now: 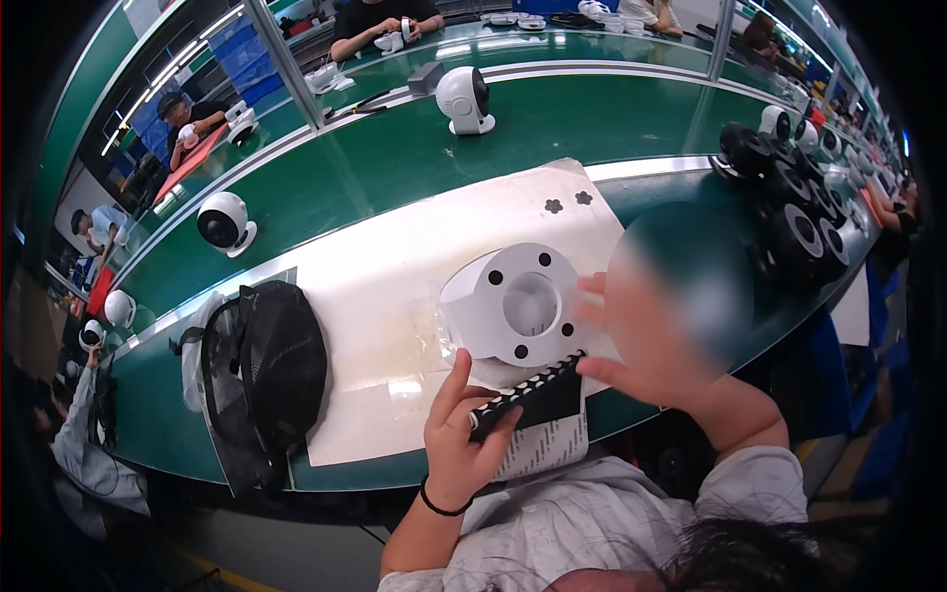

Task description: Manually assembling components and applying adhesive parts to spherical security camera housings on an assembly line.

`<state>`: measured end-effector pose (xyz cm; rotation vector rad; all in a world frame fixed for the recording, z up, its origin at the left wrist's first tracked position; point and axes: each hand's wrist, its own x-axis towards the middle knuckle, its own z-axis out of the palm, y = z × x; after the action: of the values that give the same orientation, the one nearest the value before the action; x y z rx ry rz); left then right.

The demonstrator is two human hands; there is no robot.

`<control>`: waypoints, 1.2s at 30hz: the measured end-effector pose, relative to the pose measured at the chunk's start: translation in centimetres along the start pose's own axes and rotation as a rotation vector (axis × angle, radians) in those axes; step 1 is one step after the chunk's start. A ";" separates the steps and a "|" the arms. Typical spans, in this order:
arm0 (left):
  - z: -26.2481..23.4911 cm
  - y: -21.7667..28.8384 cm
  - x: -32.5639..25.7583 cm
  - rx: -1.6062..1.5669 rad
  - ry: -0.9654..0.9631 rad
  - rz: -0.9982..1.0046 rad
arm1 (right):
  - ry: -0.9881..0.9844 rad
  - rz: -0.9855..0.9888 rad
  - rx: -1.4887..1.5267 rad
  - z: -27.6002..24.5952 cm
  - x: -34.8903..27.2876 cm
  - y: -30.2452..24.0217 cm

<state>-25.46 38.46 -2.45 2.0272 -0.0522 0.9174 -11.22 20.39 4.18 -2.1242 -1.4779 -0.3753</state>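
Note:
On the white mat [370, 296] lies a white round housing [464, 296] with a hollow centre ring and several black round pads on its rim. My left hand [464, 434] is closed on a bent black sheet of stick-on pads [538, 405], its upper edge patterned with white spots. Pale printed backing paper [543, 449] hangs below it. My right hand [656, 340] is beside the housing's right side, fingers and thumb apart, thumb close to the sheet's far end. A blurred patch covers part of this hand; nothing shows in its grasp.
A black mesh bag [281, 355] lies left of the mat. White cameras with black fronts [459, 104] [225, 222] stand on the green belt [365, 158] beyond. Black round parts [789, 242] are heaped at right. Two flower-shaped black pads [554, 206] lie on the mat. Other people work across the belt.

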 end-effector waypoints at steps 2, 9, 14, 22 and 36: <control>0.2 -0.2 0.2 -0.008 -0.010 0.014 | 0.003 0.266 0.472 1.3 0.5 1.7; -1.6 -0.6 -1.2 -0.199 0.051 -0.003 | -0.256 0.761 1.437 2.8 5.4 5.3; -4.9 -1.4 -2.3 -0.188 0.216 -0.215 | 0.104 0.710 1.412 1.7 9.2 12.5; -6.6 -1.8 -2.5 -0.141 0.195 -0.525 | 0.262 0.331 -0.662 10.2 13.3 27.4; -9.6 -4.0 -3.6 -0.218 -0.081 -0.705 | 0.065 0.763 0.036 17.4 23.8 31.1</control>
<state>-32.24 46.88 -4.30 1.6887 0.4706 0.3620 25.18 40.42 -6.30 -2.4177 -0.5467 -0.1232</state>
